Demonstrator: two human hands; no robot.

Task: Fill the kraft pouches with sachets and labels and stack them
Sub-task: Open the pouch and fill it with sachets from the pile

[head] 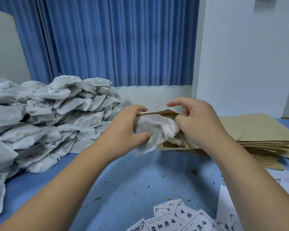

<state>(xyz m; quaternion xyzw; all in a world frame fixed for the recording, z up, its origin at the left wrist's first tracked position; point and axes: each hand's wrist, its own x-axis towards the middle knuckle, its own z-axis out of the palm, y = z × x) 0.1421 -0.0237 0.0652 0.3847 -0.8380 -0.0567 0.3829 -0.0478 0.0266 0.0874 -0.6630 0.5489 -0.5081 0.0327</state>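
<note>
Left fingers [141, 135] are curled, pinching a soft, crumpled white mesh sachet [157, 127]. Right fingers [179, 120] are curled, gripping the rim of a stiff brown kraft pouch [165, 112]; the index is raised. The sachet sits partly in the pouch's open mouth. Left hand [127, 129] and right hand [197, 125] meet at centre, with forearms entering from 7 and 5 o'clock. On the blue bench [123, 180]:
- limp sachet heap [48, 117] at 9 o'clock
- flat pouch stack [257, 130] at 3 o'clock
- printed paper labels [178, 217] at 6 o'clock

Black Chinese characters, "中国" legible, mark the labels [182, 215].
</note>
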